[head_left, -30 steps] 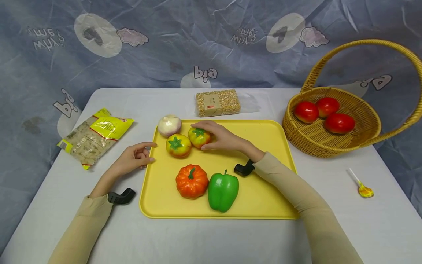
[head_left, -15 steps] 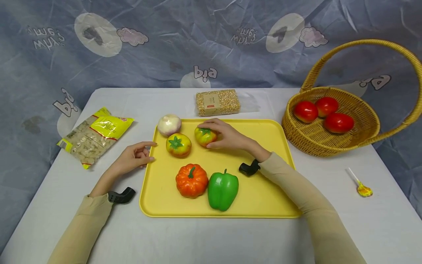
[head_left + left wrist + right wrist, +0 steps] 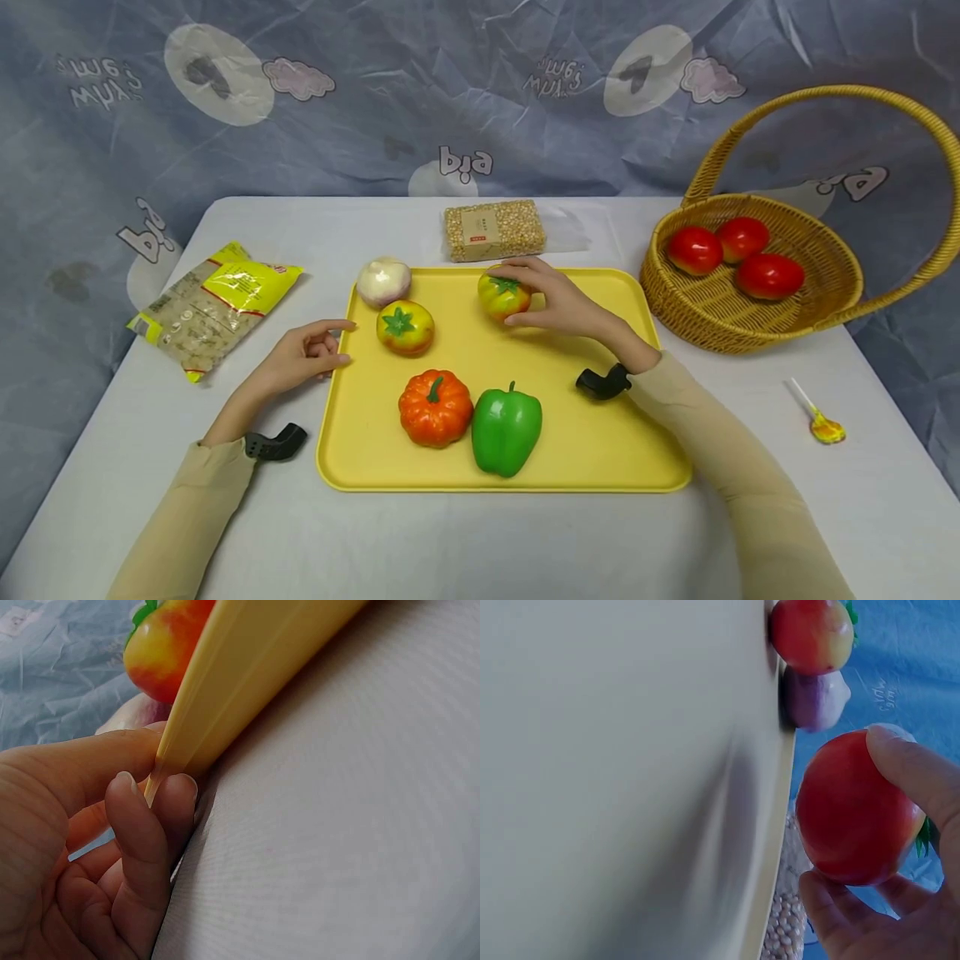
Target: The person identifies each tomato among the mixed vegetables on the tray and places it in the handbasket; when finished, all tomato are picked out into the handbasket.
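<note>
My right hand (image 3: 558,304) grips a red-and-yellow toy tomato (image 3: 501,297) with a green star-shaped top. In the right wrist view this tomato (image 3: 855,814) is held between thumb and fingers, off the yellow tray (image 3: 592,442). My left hand (image 3: 303,358) is at the tray's left rim; up close, its fingers (image 3: 139,825) pinch that rim (image 3: 176,739) from both sides. A second toy tomato (image 3: 405,327) rests on the tray beside a garlic bulb (image 3: 384,282) at the corner. Nearer the front sit an orange pumpkin (image 3: 435,417) and a green bell pepper (image 3: 507,433).
A wicker basket (image 3: 697,329) with a tall handle stands at the right, holding three red fruits (image 3: 770,277). In front of it lies a lollipop (image 3: 827,429). Behind the tray is a bag of corn kernels (image 3: 517,229); a yellow-topped bag (image 3: 217,308) lies at the left.
My right hand has carried its tomato rightward, away from the other tomato and the garlic. The left hand has stayed at the tray's rim.
</note>
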Available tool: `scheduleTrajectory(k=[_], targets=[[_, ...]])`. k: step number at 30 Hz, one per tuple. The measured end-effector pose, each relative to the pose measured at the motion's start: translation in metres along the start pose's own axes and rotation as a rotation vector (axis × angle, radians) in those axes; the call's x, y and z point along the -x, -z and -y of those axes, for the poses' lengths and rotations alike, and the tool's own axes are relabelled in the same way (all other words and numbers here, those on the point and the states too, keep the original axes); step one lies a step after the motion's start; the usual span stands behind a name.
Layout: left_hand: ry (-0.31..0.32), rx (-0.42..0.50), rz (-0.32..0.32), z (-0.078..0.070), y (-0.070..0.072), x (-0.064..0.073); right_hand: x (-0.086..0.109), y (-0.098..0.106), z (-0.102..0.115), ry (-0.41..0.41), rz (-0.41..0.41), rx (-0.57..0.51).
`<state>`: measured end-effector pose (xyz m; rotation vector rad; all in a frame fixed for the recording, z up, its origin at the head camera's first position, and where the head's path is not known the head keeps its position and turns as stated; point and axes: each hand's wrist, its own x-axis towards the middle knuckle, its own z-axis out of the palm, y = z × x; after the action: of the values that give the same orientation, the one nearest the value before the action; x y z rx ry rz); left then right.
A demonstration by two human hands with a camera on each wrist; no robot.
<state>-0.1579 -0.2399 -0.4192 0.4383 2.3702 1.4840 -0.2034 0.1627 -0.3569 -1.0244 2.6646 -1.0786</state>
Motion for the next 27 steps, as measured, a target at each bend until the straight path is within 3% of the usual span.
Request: scheduleTrajectory(k=[9, 27], targets=[[0.004, 0.0, -0.002, -0.002, 0.0, 0.0, 0.028, 0.028, -0.003, 0.004, -0.118, 0.034], [-0.022, 0.004, -0.003, -0.001, 0.0, 0.001, 0.079, 0.068, -0.007, -0.028, -0.248, 0.184]])
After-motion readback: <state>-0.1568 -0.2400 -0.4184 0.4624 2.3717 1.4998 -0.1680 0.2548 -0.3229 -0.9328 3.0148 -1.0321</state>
